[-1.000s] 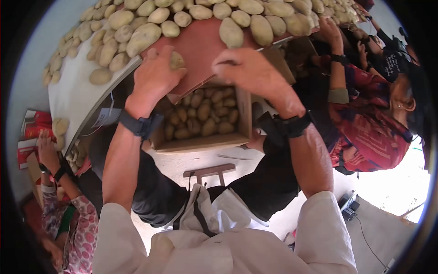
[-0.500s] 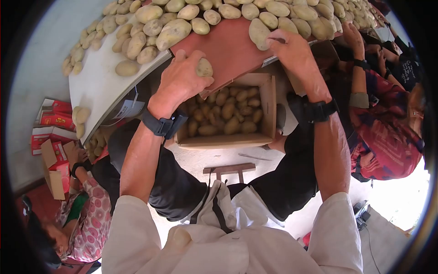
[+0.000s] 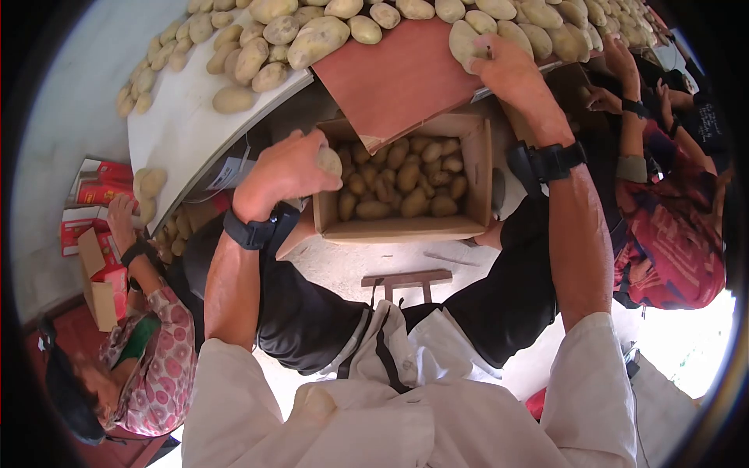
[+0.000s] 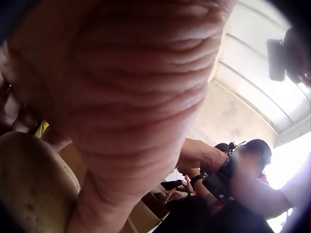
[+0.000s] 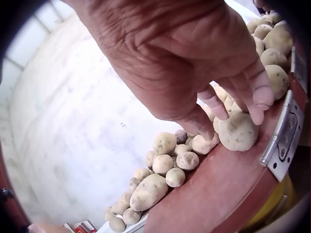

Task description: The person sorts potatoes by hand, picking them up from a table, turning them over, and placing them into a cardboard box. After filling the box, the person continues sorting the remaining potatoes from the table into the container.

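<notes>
In the head view my left hand [image 3: 287, 173] grips a potato [image 3: 328, 161] beside the left end of a cardboard box [image 3: 406, 228] holding many potatoes. That gripped potato [image 4: 34, 187] looms large at the lower left of the left wrist view, against the thumb. My right hand [image 3: 515, 78] reaches to the table edge, its fingers around a large potato [image 3: 466, 45] at the rim of the pile. The right wrist view shows the fingertips of the right hand [image 5: 194, 63] touching that potato [image 5: 237, 131] on the red board [image 5: 204, 189].
Potatoes [image 3: 318, 40] lie heaped along the far side of the white table [image 3: 175, 117]. A metal hinge [image 5: 284, 138] sits at the board's edge. Other people work at both sides, with red boxes [image 3: 105, 183] at the left. A small wooden stool [image 3: 406, 278] stands below the box.
My left hand has moved down from the red board to the box's left side with its potato. My right hand has gone out to the large potato at the pile's edge.
</notes>
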The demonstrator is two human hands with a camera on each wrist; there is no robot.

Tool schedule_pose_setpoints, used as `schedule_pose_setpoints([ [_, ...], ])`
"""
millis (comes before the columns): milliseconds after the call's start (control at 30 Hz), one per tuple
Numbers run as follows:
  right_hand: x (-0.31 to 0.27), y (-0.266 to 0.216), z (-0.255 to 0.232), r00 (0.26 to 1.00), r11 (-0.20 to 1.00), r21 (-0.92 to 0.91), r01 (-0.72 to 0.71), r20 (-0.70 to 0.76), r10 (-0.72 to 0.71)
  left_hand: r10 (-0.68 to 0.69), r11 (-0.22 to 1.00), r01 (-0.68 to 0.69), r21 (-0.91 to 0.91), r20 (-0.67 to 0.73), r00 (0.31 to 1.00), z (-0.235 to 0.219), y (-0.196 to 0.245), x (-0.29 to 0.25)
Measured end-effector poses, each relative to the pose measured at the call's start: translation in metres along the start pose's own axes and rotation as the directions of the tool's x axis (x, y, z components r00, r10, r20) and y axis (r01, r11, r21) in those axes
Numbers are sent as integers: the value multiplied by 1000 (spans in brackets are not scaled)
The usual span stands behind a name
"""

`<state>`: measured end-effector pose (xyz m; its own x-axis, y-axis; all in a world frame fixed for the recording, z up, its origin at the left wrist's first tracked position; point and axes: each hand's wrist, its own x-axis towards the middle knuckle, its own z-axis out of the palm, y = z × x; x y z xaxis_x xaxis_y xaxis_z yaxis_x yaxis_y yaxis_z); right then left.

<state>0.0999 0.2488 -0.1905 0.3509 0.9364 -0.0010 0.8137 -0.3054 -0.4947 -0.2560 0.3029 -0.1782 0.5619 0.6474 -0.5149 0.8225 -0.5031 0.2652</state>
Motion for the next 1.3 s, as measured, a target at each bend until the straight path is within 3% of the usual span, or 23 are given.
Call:
schedule_pose_setpoints([
  [133,0,1,4,997,991,-115,62,-42,-67,61,998,-62,6,91,994,4,5,-3],
  [167,0,-5,0,1000,994,-110,4,8,-3,88,996,-88,-10,65,994,8,3,-3],
  [267,-1,-16,-2,996,992,-84,-89,-22,87,100,995,-99,14,-31,995,20,-3,6],
  [400,7,-16,2,996,990,-112,-89,-41,85,46,999,-43,19,-186,982,14,-6,7],
  [467,14,-13,10,995,986,-131,-102,-37,98,36,999,-35,12,-182,983,12,-5,6],
  [533,24,-5,20,996,972,-222,-78,-63,66,40,997,-53,-52,-227,973,14,-5,6],
  [633,27,-1,27,996,985,-156,-68,-68,58,78,995,-90,-40,-234,969,12,-3,5],
  [767,24,-9,32,995,977,-210,-39,-98,19,84,994,-97,-44,-245,966,13,-1,7],
  [833,12,-26,21,999,989,-150,-3,44,10,80,995,-90,-32,-236,968,10,3,7],
  [967,-11,-33,27,997,984,-163,73,-17,-77,88,993,-105,-53,-258,962,3,14,8],
  [1033,-19,-38,21,981,986,-52,160,121,-153,93,992,-114,-60,-271,958,1,21,10],
  [1067,-23,-40,15,981,984,-58,168,112,-161,88,992,-111,-67,-278,956,-3,23,11],
  [1133,-36,-48,-1,921,978,43,202,332,-205,97,990,-123,-69,-305,948,-7,29,12],
  [1200,-46,-44,-14,887,964,81,253,377,-265,112,987,-143,-74,-325,939,-7,32,13],
  [1267,-55,-42,-30,746,939,319,128,593,-303,113,987,-144,-76,-314,943,-7,31,18],
  [1300,-55,-46,-26,703,979,154,134,682,-204,110,987,-141,-76,-322,940,-7,33,18],
])
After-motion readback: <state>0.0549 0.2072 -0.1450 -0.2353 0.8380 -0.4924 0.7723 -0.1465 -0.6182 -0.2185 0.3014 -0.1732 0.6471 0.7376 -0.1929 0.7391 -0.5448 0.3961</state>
